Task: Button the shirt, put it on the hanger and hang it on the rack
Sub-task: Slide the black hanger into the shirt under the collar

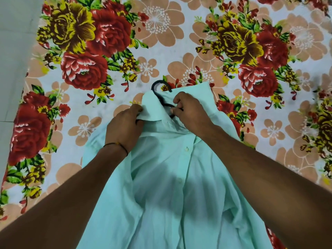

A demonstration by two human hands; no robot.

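Floral sheet (179,42) under the shirt (170,186); hanger (159,87) inside its collar — placket buttoned; left hand (124,124) pinches collar, right hand (190,110) pinches the hanger; rack step remains — none visible.

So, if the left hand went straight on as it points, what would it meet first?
The collar, which the left hand pinches; past it, probably the hanger, though depth is unclear.

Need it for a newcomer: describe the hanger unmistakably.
On the floral sheet lies a mint-green shirt. At its collar, between the left hand and right hand, sits the hanger. Its thin black hook stands out against the pale cloth.
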